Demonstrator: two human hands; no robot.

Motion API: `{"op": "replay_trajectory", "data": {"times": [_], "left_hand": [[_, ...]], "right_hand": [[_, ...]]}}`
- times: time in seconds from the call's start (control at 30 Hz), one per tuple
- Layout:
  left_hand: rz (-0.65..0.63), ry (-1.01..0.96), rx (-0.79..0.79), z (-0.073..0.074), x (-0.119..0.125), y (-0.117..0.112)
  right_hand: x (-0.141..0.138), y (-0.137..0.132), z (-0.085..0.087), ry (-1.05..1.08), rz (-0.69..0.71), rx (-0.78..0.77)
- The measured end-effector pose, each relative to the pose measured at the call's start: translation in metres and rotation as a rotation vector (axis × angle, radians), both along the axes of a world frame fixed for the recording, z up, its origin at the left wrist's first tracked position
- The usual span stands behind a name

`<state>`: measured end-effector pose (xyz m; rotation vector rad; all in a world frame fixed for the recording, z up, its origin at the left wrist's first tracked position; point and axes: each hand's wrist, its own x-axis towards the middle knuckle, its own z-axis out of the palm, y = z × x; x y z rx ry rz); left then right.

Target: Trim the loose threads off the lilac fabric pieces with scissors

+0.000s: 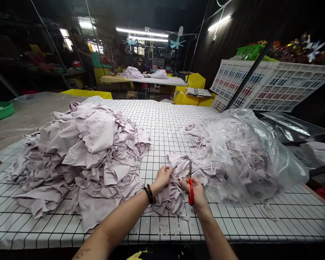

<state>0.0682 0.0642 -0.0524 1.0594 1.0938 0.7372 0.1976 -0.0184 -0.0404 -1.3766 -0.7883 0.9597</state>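
My left hand (164, 177) pinches the edge of a pale mauve fabric piece (171, 198) at the middle of the table. Red-handled scissors (190, 191) are in my right hand (197, 193), blades pointing away from me; its fingertips also touch the cloth. Whether the blades are apart is too small to tell. To the left rises a large heap of the same mauve fabric pieces (97, 144). On the right, a clear plastic bag (281, 159) lies over more of this cloth, some spilling out toward my hands. Small fabric scraps (165, 227) lie close to the near edge.
A black-and-white checked cover (162, 119) spreads over the table. White plastic crates (259, 83) stand at the back right behind a dark slanted pole. A green basin (1, 111) sits far left. Beyond, a person (139, 64) is at another table (162, 81) with fabric.
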Motion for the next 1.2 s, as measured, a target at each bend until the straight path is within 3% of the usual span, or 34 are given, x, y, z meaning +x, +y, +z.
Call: {"op": "replay_trajectory", "data": {"times": [0.13,0.3,0.5,0.7,0.8,0.9,1.0,1.1,1.2], "left_hand": [[-0.012,-0.074,-0.069,-0.002,0.006,0.006],[0.023,-0.173,-0.09,0.007,0.005,0.004],[-0.056,-0.343,-0.121,0.028,-0.015,-0.013],[-0.174,-0.463,-0.186,0.044,-0.027,-0.037],[-0.099,-0.329,-0.023,0.05,-0.03,-0.046],[0.036,-0.091,0.324,0.059,-0.036,-0.054],[0.087,-0.045,0.562,0.068,-0.042,-0.058],[0.013,-0.195,0.474,0.068,-0.041,-0.056],[-0.049,-0.377,0.321,0.06,-0.035,-0.052]], "right_hand": [[0.006,-0.009,-0.009,0.034,-0.027,-0.052],[0.007,-0.012,-0.014,0.032,-0.035,-0.076],[0.003,-0.009,0.01,-0.115,-0.003,0.037],[-0.005,0.019,0.028,-0.312,0.122,0.16],[-0.011,0.029,0.03,-0.269,0.157,0.185],[-0.014,0.03,0.032,-0.201,0.19,0.197],[-0.013,0.025,0.036,-0.137,0.259,0.152],[-0.003,0.014,0.042,-0.104,0.32,0.071],[0.012,-0.003,0.053,-0.239,0.354,-0.004]]}}
